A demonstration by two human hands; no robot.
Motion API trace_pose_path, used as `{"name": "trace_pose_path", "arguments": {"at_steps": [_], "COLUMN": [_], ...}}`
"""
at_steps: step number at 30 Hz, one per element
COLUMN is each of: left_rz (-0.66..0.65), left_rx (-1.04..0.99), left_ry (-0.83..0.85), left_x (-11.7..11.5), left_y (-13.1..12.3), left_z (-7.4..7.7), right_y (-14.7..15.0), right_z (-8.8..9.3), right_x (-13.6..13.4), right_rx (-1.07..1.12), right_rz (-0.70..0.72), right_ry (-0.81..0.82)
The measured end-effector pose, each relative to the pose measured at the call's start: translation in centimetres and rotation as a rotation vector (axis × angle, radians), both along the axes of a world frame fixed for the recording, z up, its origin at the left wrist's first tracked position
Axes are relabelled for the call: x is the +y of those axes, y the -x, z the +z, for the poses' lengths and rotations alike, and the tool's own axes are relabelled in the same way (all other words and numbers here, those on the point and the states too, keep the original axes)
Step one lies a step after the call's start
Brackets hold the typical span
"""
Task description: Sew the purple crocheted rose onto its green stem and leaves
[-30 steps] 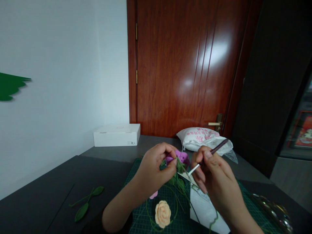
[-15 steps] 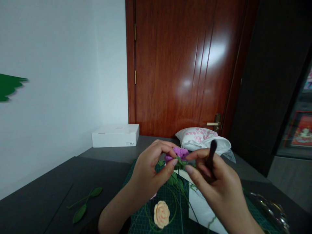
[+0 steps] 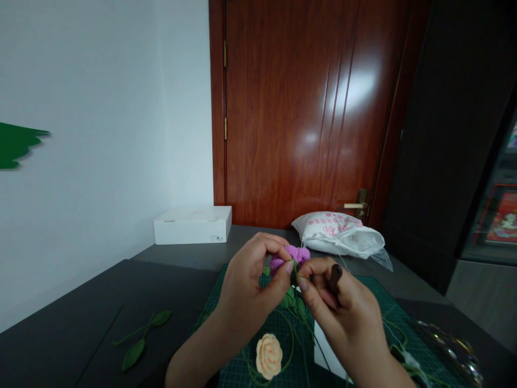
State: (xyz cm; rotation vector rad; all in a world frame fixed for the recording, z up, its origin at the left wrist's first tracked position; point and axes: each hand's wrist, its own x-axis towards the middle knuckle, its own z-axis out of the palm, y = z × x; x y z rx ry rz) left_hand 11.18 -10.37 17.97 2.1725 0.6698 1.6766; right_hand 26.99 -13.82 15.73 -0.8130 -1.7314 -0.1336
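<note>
My left hand is closed on a purple crocheted flower, thumb and index finger pinching near its green base. My right hand meets it from the other side, its thumb and index fingertip pinched at the green yarn under the flower. A dark rounded handle sticks up from between the right hand's curled fingers; the rest of that tool is hidden. Green crocheted leaves hang below the hands. A cream crocheted rose lies on the mat beneath.
A green cutting mat covers part of the dark table, with white paper on it. Two joined green leaves lie left. Behind stand a white box and a white plastic bag. A shiny object lies right.
My right hand has moved left and closed its thumb and index finger at the flower's green base. The dark handle has tilted toward me. My left hand has stayed nearly still.
</note>
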Motion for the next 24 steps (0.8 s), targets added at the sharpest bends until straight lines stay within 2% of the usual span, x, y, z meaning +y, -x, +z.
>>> {"name": "trace_pose_path", "arguments": {"at_steps": [8,12,16,24], "left_rz": [-0.009,-0.074,-0.101,-0.016], "left_rx": [-0.027,-0.004,0.054,0.077], "left_ry": [0.021,0.017,-0.042,-0.164], "left_x": [0.2,0.2,0.2,-0.2], "left_y": [-0.4,-0.1,0.5,0.7], "left_z": [-0.4,-0.2,-0.1,0.5], "right_y": [0.2,-0.4,-1.0,-0.7], "right_z": [0.6,1.0,1.3,1.1], "right_x": [0.3,0.4,0.3,0.0], "right_rx": [0.039,0.081,0.13,0.155], "right_rz": [0.17,0.225,0.181,0.003], "right_ry": [0.177,0.251,0.237,0.097]}}
